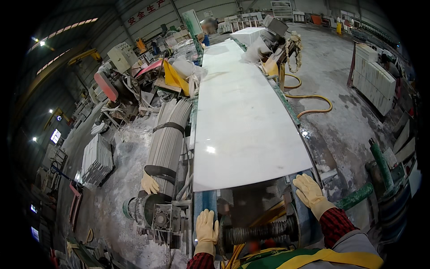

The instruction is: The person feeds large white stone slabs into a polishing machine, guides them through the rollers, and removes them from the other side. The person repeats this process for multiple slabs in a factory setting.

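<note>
A long white polished slab (251, 121) lies on the conveyor in front of me, its near edge a little ahead of my hands. My left hand (207, 231), in a cream glove, rests flat on the blue belt (204, 199) left of the roller, fingers together and stretched forward. In a matching glove, my right hand (310, 193) lies with fingers extended on the blue belt at the right, close to the slab's near right corner. Neither hand holds anything. Between the two belts sits a dark ribbed roller (260, 232).
Left of the conveyor stand a strapped bundle of long strips (166, 139), a cream glove (149, 183) and a motor (143, 210). Stacked slabs (96, 159) sit farther left. A yellow hose (320, 97) and green pipe (356, 197) lie to the right. Machinery flanks the slab's far end.
</note>
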Demonstrator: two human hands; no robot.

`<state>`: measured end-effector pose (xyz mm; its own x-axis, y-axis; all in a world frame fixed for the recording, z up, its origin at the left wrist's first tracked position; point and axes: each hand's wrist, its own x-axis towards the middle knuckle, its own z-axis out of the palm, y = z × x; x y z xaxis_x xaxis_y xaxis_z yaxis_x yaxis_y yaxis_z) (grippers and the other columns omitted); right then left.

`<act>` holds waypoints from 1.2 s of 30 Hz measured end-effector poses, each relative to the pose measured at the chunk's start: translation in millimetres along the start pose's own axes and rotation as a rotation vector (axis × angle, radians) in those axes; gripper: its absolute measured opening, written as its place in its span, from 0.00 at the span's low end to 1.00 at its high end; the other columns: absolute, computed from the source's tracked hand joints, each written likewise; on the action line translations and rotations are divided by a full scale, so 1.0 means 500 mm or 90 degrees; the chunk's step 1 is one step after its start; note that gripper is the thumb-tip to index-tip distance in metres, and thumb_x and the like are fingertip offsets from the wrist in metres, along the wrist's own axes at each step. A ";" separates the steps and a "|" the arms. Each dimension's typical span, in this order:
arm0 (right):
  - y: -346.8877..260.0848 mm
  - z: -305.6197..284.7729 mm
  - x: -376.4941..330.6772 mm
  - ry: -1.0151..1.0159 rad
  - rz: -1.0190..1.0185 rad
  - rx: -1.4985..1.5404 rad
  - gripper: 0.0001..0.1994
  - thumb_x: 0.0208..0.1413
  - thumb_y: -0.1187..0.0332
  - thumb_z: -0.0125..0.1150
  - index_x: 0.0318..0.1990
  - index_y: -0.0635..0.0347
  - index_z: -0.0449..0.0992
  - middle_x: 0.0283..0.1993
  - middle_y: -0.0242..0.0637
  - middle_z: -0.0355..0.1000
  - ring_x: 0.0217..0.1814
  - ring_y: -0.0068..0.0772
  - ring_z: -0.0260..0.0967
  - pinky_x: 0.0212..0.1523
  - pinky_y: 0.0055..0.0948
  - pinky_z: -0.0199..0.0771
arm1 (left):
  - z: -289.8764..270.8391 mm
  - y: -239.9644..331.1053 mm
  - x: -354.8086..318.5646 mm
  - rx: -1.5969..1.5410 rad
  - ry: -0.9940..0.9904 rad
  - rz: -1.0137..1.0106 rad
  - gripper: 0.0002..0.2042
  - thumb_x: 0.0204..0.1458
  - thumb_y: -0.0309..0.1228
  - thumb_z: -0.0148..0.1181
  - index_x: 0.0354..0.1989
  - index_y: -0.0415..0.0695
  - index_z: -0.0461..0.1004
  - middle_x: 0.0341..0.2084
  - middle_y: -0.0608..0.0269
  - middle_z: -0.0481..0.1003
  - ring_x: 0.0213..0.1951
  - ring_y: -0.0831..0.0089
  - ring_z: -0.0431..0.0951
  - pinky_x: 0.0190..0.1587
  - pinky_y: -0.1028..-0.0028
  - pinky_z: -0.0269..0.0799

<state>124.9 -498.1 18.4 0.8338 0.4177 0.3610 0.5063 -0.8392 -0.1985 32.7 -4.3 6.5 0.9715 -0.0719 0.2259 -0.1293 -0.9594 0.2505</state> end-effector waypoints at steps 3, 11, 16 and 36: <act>0.000 -0.001 -0.002 0.019 -0.009 -0.007 0.22 0.59 0.67 0.65 0.61 0.59 0.75 0.67 0.49 0.71 0.69 0.58 0.66 0.73 0.50 0.65 | 0.005 -0.003 -0.002 0.015 0.022 0.018 0.24 0.64 0.35 0.61 0.67 0.39 0.71 0.67 0.39 0.71 0.70 0.39 0.68 0.75 0.48 0.58; -0.015 -0.016 0.002 0.005 -0.005 -0.014 0.22 0.58 0.67 0.64 0.60 0.59 0.75 0.66 0.48 0.71 0.67 0.56 0.66 0.72 0.49 0.66 | 0.002 -0.001 -0.012 -0.019 0.004 -0.008 0.25 0.66 0.35 0.59 0.69 0.39 0.71 0.71 0.37 0.68 0.73 0.39 0.65 0.78 0.49 0.54; -0.016 -0.016 0.000 0.000 -0.001 0.017 0.22 0.59 0.67 0.63 0.61 0.59 0.75 0.67 0.49 0.72 0.68 0.58 0.67 0.73 0.50 0.66 | -0.005 0.001 -0.015 -0.017 -0.002 -0.010 0.25 0.66 0.35 0.59 0.69 0.40 0.71 0.70 0.37 0.69 0.73 0.39 0.65 0.77 0.49 0.55; 0.001 0.016 -0.038 0.030 0.016 0.063 0.22 0.61 0.68 0.64 0.62 0.58 0.75 0.68 0.52 0.72 0.70 0.63 0.67 0.74 0.54 0.65 | 0.002 0.000 -0.030 0.002 0.030 0.017 0.24 0.64 0.35 0.61 0.66 0.39 0.72 0.67 0.38 0.71 0.70 0.38 0.68 0.75 0.48 0.58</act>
<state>111.3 -503.7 4.1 0.8361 0.3784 0.3973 0.5069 -0.8097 -0.2956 18.2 -3.3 2.0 0.9573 -0.0847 0.2764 -0.1543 -0.9582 0.2408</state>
